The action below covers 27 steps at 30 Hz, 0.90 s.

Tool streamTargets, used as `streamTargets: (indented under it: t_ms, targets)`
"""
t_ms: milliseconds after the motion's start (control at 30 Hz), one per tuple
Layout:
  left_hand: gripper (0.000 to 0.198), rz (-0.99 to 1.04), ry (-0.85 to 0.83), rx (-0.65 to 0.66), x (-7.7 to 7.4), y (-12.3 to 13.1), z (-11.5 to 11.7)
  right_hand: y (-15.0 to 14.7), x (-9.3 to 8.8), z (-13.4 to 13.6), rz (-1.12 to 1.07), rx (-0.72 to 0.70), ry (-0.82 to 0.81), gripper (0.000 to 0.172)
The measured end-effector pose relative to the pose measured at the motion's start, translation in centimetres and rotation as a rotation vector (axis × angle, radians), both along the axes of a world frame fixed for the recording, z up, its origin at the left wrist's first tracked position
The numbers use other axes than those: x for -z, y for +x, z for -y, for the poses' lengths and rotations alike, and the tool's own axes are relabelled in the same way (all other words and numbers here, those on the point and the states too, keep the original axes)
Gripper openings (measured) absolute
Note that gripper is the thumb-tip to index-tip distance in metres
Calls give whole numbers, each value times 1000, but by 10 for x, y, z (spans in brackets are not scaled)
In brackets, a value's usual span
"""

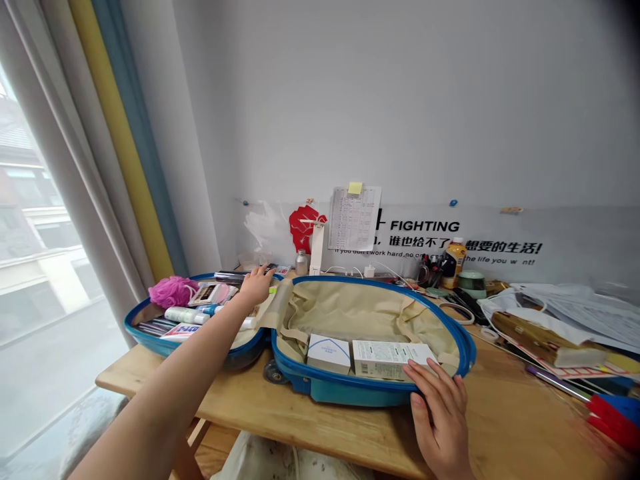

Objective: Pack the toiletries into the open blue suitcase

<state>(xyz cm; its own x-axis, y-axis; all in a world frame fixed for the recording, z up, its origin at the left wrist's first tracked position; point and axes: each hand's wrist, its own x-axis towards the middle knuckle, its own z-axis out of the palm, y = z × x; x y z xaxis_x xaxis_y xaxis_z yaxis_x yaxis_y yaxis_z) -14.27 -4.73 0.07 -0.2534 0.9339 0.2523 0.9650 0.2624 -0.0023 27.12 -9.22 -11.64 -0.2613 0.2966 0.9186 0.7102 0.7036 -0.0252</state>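
A blue suitcase (367, 393) lies open on the wooden table, its two halves side by side. My left hand (257, 285) reaches over the far right part of the left half, fingers stretched out beside a dark, tube-like item (229, 275); whether they touch anything is unclear. That half also holds a pink bath puff (173, 291), a pale bottle (187, 315) and several packets. In the beige-lined right half, a white box (329, 353) and a longer printed box (383, 360) lie along the near wall. My right hand (440, 417) rests with spread fingers over the near-right rim and the longer box's end.
Papers (575, 310), a brown pouch (537, 333) and a purple pen-like stick (557, 382) lie at the right. An orange-yellow bottle (453, 263) and a green-lidded jar (471, 285) stand behind the suitcase. A white upright lamp (317, 250) stands by the wall. Curtains hang at the left.
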Motion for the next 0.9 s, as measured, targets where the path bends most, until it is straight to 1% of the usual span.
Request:
streamTargets:
  t_ms: [100,200,333,467,567,667,767,833,900]
  targets:
    - [53,-36,-25,-40,5,-11,2,0,-1,0,-2,-1,4,32]
    - [51,-72,-50,-45,6,-14,1,-2,-3,1,1,0,17,31]
    - [46,-110,-57,-51,6,-12,-1,-2,-4,3,-5,-4,16,31]
    - [41,-146,-28,-58,6,-7,2,-2,-3,3,-8,-10,10,31]
    - [38,-155,14,-82,1,-5,5,-2,-3,3,-6,-5,7,32]
    - [36,-141,92,-101,-12,-3,8,-2,-4,3,-3,-11,15,31]
    - [43,-117,211,-86,-36,4,12,-3,-5,3,0,-9,20,30]
    - [52,-97,296,-59,-53,14,18,-2,-5,3,0,-2,15,31]
    - [57,-83,375,-32,-67,28,26,-2,-4,3,-1,-1,4,32]
